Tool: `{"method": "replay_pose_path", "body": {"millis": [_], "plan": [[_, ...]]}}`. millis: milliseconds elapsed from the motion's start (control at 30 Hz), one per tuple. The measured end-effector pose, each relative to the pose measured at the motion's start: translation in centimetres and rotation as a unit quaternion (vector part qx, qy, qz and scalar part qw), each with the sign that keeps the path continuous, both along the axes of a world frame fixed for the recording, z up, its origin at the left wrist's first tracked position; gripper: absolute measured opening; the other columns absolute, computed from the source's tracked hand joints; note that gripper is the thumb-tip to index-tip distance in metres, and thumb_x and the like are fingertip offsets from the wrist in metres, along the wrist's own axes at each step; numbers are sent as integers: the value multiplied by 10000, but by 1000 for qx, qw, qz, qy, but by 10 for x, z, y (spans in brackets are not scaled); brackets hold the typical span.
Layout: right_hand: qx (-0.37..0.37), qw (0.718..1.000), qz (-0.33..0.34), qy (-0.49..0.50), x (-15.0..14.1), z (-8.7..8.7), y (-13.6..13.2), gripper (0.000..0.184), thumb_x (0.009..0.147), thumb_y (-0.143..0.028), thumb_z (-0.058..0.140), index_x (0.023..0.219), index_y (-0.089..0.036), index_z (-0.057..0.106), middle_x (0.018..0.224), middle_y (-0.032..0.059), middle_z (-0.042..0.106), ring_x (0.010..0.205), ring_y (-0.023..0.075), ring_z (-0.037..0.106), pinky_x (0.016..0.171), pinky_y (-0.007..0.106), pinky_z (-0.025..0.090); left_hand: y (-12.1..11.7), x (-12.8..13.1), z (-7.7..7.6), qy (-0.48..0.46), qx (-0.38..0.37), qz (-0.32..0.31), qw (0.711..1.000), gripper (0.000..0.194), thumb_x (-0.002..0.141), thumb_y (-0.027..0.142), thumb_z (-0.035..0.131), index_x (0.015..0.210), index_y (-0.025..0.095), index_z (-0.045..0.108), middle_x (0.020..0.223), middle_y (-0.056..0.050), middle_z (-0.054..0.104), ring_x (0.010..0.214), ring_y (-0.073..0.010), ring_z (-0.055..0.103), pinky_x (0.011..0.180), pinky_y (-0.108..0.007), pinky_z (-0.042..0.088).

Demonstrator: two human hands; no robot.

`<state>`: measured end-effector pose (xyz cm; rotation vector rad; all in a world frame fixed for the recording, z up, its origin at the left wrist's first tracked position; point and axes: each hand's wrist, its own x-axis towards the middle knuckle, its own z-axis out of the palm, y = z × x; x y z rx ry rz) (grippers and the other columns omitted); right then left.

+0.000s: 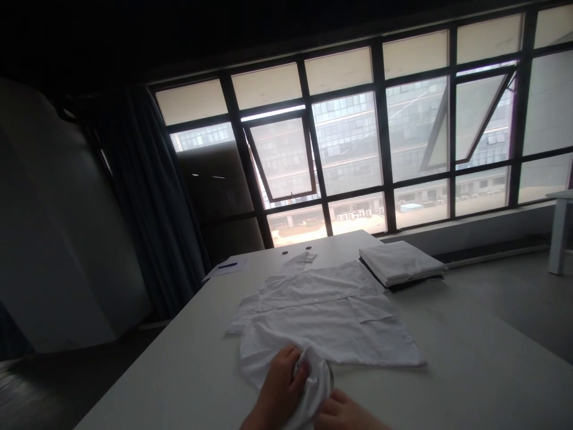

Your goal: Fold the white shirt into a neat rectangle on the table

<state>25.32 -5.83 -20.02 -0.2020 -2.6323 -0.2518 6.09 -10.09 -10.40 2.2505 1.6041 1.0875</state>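
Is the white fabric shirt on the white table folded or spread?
Spread: the shirt lies mostly flat on the table, its near part bunched up at the left hand and right hand.

Room left of shirt (322, 328), stack (400, 263) right

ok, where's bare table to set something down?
Table left of the white shirt, nearer than the paper; also right of it, nearer than the folded cloth. Crowded: shirt's near side, left hand and right hand holding it.
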Motion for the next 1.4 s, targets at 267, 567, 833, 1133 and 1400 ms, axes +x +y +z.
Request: {"method": "replay_pose_path", "body": {"millis": [267, 567, 833, 1133, 1400], "plan": [[-241, 953, -123, 134, 43, 97, -27, 147, 935, -142, 493, 904, -196, 626, 925, 17, 638, 888, 128, 595, 800, 205, 419, -5, -13, 0, 96, 46, -37, 994, 597, 974, 528, 531, 1510, 295, 408, 1561, -104, 400, 1449, -323, 330, 1199, -519, 271], [-200, 888, -409, 65, 125, 132, 60, 333, 901, -277, 555, 1182, -203, 716, 1324, 106, 584, 1244, 267, 516, 1085, 400, 366, -16, -4, 24, 150, -39, -21, 988, 463, 915, 525, 604, 1334, 329, 590, 1353, -41, 628, 1253, -287, 556, 1081, -443, 409], [-229, 870, -436, -25, 141, 152, 56, 261, 859, -315, 581, 1020, -179, 737, 1068, 104, 661, 1024, 257, 592, 885, 337, 418, -17, -3, 30, 191, -47, 33, 980, 490, 1036, 538, 352, 848, 245, 697, 787, -39, 721, 777, -216, 689, 716, -307, 451], [-289, 861, -415, -48, 171, 162, 74, 288, 761, -127, 561, 998, -194, 712, 935, 39, 671, 824, 140, 593, 689, 211, 346, -22, 2, 21, 183, -36, -97, 978, 591, 821, 604, 724, 1343, 367, 582, 1356, -49, 614, 1262, -278, 549, 1107, -433, 396], [-261, 809, -526, 7, 208, 153, 111, 203, 860, -187, 537, 980, -163, 699, 979, 96, 684, 902, 194, 620, 726, 242, 352, -8, -13, 12, 192, -136, -141, 962, 886, 817, 706, 667, 1562, 468, 251, 1676, 10, 119, 1546, -314, 93, 1254, -576, 51]]}}
